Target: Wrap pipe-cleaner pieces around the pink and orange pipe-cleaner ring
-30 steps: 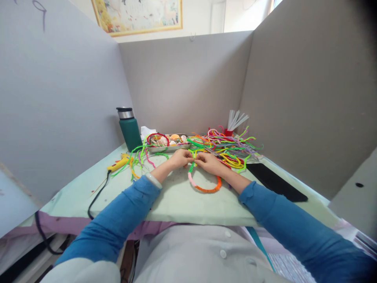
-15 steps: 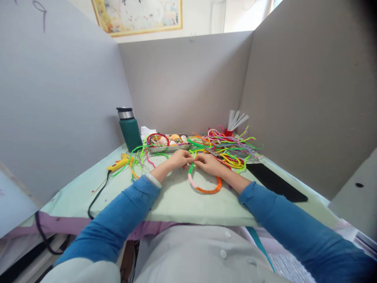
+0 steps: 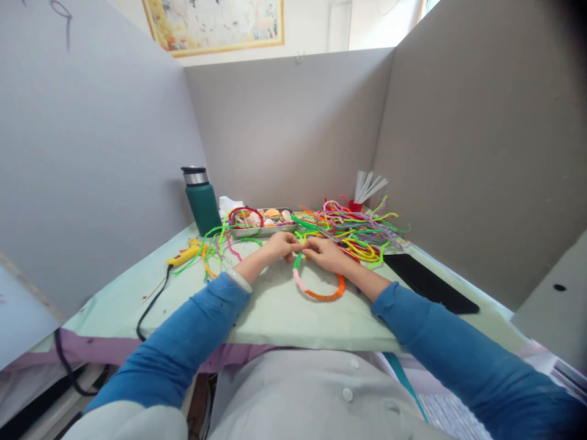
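A ring wound from pipe cleaners [image 3: 326, 297], in orange, pale pink and green bands, hangs down from my fingers over the table. My left hand [image 3: 282, 245] pinches at the upper left of its green end. Right beside it, my right hand [image 3: 323, 252] is closed at the same spot, fingertips nearly touching the left ones. A bit of light green pipe cleaner shows just above the fingertips. The exact grip between the fingers is too small to make out. Part of the ring's upper right lies behind my right hand.
Behind my hands stands a metal tray [image 3: 263, 231] of shells. A heap of pipe cleaners [image 3: 362, 223] lies right, near a red cup of white sticks [image 3: 367, 188]. A black slab [image 3: 428, 284] lies right; a green bottle [image 3: 203, 205] and yellow glue gun [image 3: 186, 254] are left.
Almost nothing differs. Both hands stay at the green part of the ring, with only a very slight shift of the fingers.
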Demonstrator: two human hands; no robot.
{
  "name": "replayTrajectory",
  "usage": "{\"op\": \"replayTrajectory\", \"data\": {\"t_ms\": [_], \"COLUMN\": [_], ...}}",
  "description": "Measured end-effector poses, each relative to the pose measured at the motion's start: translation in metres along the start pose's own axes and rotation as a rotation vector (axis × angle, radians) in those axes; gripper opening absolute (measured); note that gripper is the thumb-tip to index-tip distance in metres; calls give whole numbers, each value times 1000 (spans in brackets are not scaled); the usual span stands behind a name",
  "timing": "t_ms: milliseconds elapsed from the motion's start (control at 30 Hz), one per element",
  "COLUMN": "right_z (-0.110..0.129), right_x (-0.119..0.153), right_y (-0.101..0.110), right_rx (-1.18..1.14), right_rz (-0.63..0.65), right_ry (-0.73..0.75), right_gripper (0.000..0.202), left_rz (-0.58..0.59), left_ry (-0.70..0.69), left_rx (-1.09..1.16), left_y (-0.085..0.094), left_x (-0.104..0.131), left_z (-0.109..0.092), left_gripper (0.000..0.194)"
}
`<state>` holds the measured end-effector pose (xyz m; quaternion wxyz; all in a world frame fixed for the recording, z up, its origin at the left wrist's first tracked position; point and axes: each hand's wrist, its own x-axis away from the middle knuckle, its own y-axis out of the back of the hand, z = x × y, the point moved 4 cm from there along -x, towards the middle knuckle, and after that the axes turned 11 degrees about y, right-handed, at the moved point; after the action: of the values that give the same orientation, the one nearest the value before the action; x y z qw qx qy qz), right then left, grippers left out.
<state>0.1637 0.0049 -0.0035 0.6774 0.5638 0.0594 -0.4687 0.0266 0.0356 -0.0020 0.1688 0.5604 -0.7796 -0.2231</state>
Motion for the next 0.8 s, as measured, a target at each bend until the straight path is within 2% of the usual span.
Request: {"op": "replayTrajectory", "data": {"t_ms": [200,433,800], "right_z": [0,0,0], "right_x": [0,0,0], "right_y": [-1,-1,-1], "right_rx": [-6,-12,-12], "right_rz": [16,16,19], "right_ry": [1,0,-2], "right_gripper": [18,17,18], "left_rz": [-62,-50,-19], "left_ry": [-60,-101,-162], "left_rx": [-40,-23,32], "left_y": [1,1,0], "left_x": [-5,-6,-3], "left_z": [0,0,-5], "left_gripper": [37,27,22]}}
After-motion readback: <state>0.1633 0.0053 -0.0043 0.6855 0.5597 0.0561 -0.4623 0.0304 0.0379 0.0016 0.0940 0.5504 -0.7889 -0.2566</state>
